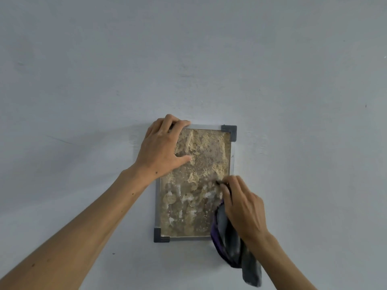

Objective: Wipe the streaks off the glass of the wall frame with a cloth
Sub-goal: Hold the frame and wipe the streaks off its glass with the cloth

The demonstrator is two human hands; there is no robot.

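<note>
Pale wall (83, 80) — frame (156, 216), cloth (230, 243) — unlabelled

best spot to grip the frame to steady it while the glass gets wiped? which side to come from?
Probably the top left corner of the frame, coming from the left, as the left hand does now: fingers hooked over the top edge, thumb flat on the glass. The frame hangs upright on the wall, and the right hand works the cloth at the right edge, so this side stays out of the way.

One head-worn camera faces a pale wall (83, 59) square-on at arm's reach, framing both forearms from below.
</note>
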